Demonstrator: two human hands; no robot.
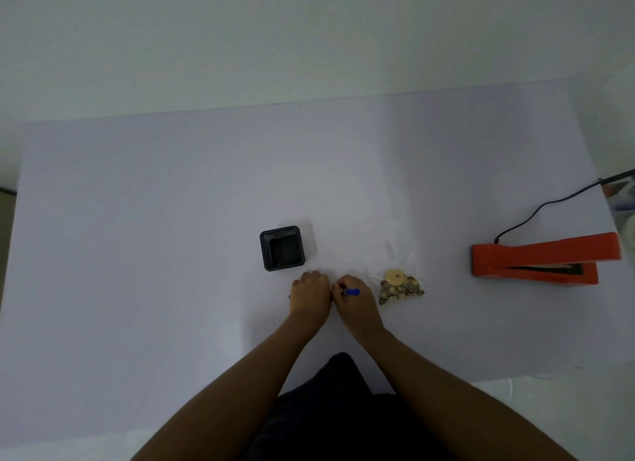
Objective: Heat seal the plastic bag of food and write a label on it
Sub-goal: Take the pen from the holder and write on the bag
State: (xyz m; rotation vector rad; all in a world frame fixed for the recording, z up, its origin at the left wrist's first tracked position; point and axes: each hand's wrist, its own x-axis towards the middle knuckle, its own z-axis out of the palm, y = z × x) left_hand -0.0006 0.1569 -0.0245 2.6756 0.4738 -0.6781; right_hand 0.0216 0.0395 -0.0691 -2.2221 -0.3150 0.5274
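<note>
A clear plastic bag (pixel 395 264) lies on the white table (pixel 171 220), with brown and cream food pieces (pixel 400 287) bunched at its near end. My right hand (pixel 355 304) grips a blue pen (pixel 351 291) just left of the bag. My left hand (pixel 310 292) is curled right beside it, knuckles touching the right hand; a small dark tip shows at its left side, and what it holds is hidden. The orange heat sealer (pixel 539 264) stands at the right with its jaw open.
A black square holder (pixel 282 248) sits just behind my left hand. The sealer's black cord (pixel 536 213) runs back to the table's right edge, where some items are cut off by the frame.
</note>
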